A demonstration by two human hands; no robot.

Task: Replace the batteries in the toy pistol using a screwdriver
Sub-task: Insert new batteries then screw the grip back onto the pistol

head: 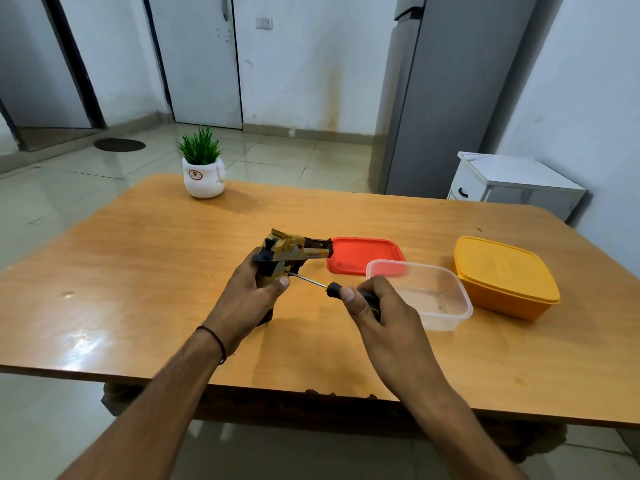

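Left hand clamped round toy pistol grip, mid-table. Right hand closed on screwdriver, entering from 4 o'clock. Tip seating too small to confirm. Risk: angled tip slips, strips the screw or jabs the left thumb.

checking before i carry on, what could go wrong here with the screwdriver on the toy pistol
1. The thin tip of the black-handled screwdriver meets the tan and black plastic toy pistol right beside the thumb of the left hand; a slip could jab it.
2. A freed screw might drop onto the wooden table and roll away, since the clear rectangular plastic container sits beyond the right hand, not under the work.
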